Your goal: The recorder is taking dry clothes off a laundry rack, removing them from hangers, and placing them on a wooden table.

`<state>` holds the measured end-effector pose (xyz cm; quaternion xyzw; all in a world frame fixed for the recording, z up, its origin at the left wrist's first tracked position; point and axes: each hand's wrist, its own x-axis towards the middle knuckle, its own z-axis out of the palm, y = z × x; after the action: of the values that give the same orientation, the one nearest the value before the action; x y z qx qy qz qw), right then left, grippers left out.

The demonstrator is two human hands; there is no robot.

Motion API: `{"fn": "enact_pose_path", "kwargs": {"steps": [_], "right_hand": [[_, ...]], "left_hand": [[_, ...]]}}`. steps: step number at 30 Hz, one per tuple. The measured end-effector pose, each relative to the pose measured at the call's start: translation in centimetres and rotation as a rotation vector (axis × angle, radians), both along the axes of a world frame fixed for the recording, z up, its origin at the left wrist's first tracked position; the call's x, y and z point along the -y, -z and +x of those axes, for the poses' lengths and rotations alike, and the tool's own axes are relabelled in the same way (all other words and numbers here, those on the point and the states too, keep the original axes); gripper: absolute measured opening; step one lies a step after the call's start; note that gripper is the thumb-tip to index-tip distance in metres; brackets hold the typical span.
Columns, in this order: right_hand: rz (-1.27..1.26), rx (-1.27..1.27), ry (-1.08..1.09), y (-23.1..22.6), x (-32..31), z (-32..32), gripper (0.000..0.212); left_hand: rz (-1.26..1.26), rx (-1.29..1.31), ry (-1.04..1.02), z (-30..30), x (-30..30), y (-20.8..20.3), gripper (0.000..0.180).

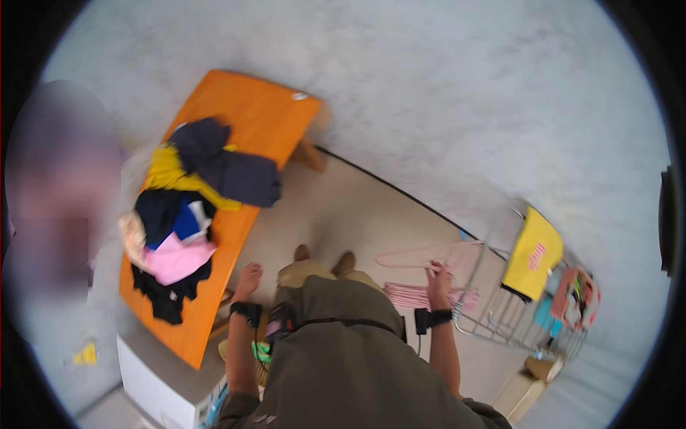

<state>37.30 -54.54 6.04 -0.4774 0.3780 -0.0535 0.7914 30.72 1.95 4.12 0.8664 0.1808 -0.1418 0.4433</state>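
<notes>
My right hand [439, 280] is closed on a thin pink clothes hanger [404, 253], which stretches out to the left and right of my fingers. Just below it, several more pink hangers [411, 294] lie in a row beside the metal rack. My left hand [247, 280] hangs by the near side of the orange table [246, 100], fingers loosely bent and apart, with nothing visible in it. On that table is a heap of clothes: a dark grey garment [246, 177], a yellow one [166, 171], a pink one [180, 259] and black ones [168, 300].
On the right stands a wire rack [493, 322] with a yellow garment [530, 254] over it and a pinkish bag [574, 297] beside it. A white cabinet [153, 382] is at the lower left. A blurred person [64, 207] is at the far left.
</notes>
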Motion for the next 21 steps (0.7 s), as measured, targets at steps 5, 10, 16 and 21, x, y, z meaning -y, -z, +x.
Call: {"fn": "enact_pose_path", "kwargs": {"steps": [5, 10, 16, 21], "right_hand": [[0.012, 0.043, 0.107, 0.1, 1.4, -1.4, 0.008], [0.015, -0.046, 0.153, 2.5, 3.4, -2.7, 0.015], [0.089, -0.175, 0.194, 5.5, 5.3, -3.2, 0.026], [0.152, -0.195, 0.257, 8.8, 6.7, -4.0, 0.028]], "left_hand": [[-0.008, -0.092, 0.086, 1.7, -1.5, 2.3, 0.02], [0.072, -0.216, 0.121, 3.4, -2.5, 3.5, 0.021], [0.027, -0.248, 0.126, 4.7, -2.8, 2.5, 0.02], [-0.111, -0.381, 0.092, 3.6, -0.9, -2.6, 0.024]]}}
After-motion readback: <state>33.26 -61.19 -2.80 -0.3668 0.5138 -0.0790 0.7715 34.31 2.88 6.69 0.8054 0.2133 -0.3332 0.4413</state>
